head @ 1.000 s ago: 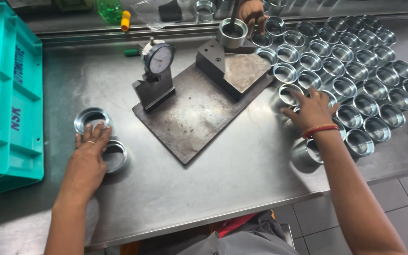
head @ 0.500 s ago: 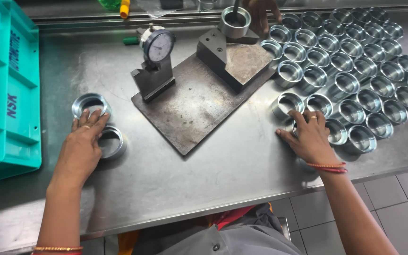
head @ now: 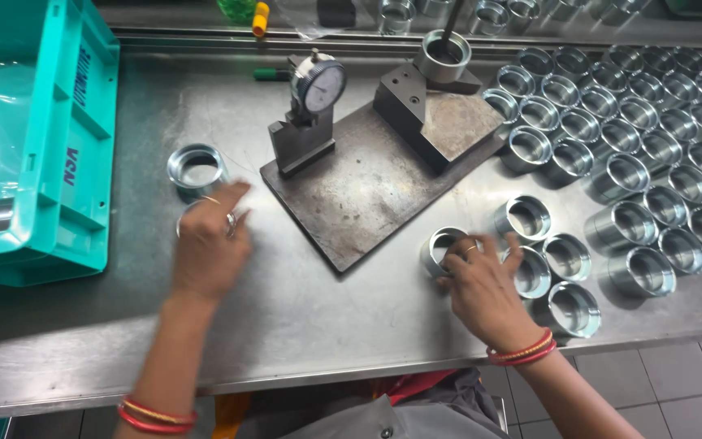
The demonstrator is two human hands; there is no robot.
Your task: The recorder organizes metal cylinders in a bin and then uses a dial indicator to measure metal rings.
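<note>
My right hand (head: 481, 286) grips a shiny metal ring (head: 442, 246) on the steel table (head: 310, 317), just right of the dark gauge plate (head: 367, 183). A dial gauge (head: 320, 85) on a stand and a block holding another ring (head: 442, 57) sit on that plate. My left hand (head: 209, 244) rests palm down over a ring that is mostly hidden, just below a free metal ring (head: 197, 167). Several more rings (head: 619, 138) fill the right side of the table.
A teal plastic crate (head: 38, 154) stands at the left with a plastic liner and a metal part inside. A green marker (head: 274, 75) lies behind the gauge. More rings line the back ledge. The table's front edge runs below my wrists.
My right hand has slid left from the ring cluster to the plate's edge, bringing a ring with it. My left hand stays over the rings at the left.
</note>
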